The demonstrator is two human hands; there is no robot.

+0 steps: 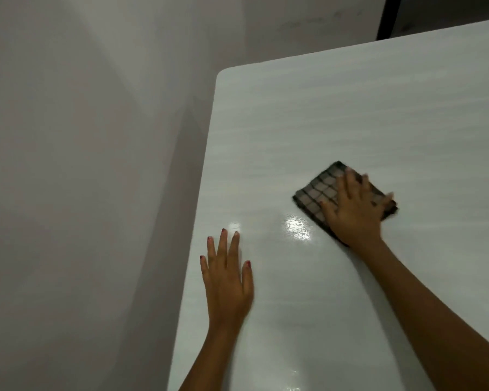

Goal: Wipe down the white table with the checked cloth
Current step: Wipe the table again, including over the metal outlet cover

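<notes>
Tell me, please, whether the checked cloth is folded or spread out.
Folded, it seems: the checked cloth is a small, thick-edged square pad, pressed flat on the white table under the right hand, whose fingers are straight.

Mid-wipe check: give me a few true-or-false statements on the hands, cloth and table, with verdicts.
1. The right hand presses flat on the checked cloth. True.
2. The left hand holds a second cloth. False: it rests flat on the white table, holding nothing.
3. The checked cloth lies folded on the table. True.
4. The checked cloth hangs over the table's left edge. False: it lies well inside that edge.
</notes>
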